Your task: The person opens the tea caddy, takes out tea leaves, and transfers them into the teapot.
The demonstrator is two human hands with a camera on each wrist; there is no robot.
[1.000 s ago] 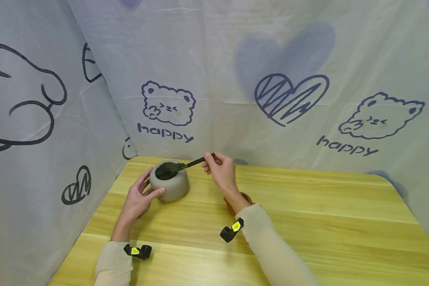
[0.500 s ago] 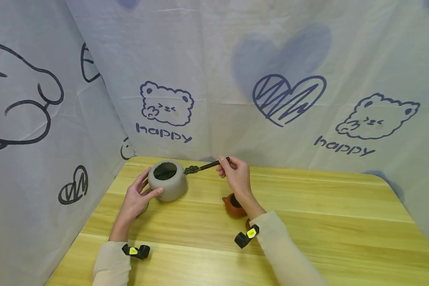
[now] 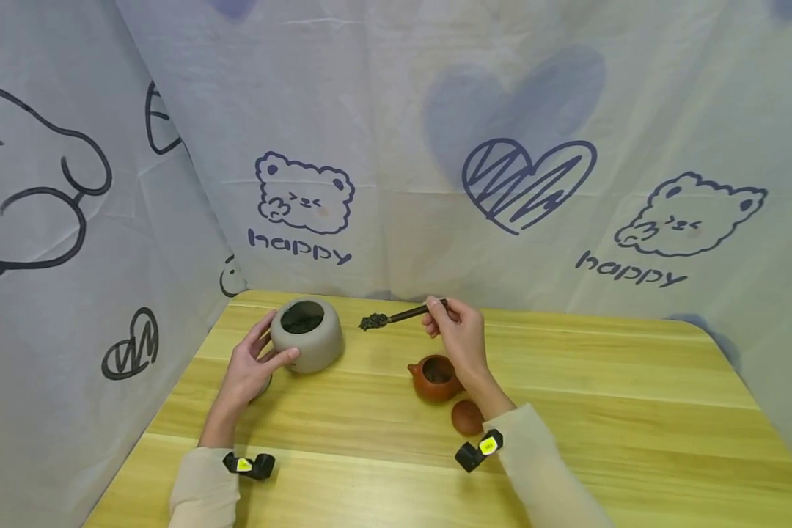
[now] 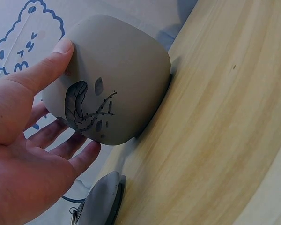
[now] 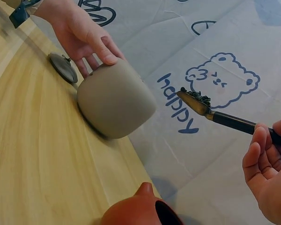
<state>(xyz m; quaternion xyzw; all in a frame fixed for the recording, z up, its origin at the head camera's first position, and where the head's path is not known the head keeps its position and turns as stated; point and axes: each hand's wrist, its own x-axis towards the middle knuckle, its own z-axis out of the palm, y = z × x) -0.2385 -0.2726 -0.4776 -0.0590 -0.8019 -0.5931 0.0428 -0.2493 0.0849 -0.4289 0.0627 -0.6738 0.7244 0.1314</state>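
A round grey jar (image 3: 323,348) with dark loose leaves inside stands at the left of the table. My left hand (image 3: 254,367) grips its side, thumb in front and fingers behind; a dark leaf drawing shows on its wall in the left wrist view. My right hand (image 3: 465,337) pinches the dark handle of a tea scoop (image 3: 409,314), held roughly level to the right of the jar. Dark tea leaves (image 5: 196,96) lie heaped on the scoop's blade. Below my right hand sits an open reddish-brown teapot (image 3: 425,385), its spout toward the left.
Right beside the teapot, the small round reddish-brown lid (image 3: 467,418) lies partly behind my right wrist. The grey jar lid (image 4: 100,199) rests on the table near my left hand. Printed cloth walls (image 3: 396,147) close off the table's back and left sides.
The scoop has come out of the jar with leaves on it and moved right with my right hand. The teapot and its lid are now more exposed. My left hand keeps hold of the jar.
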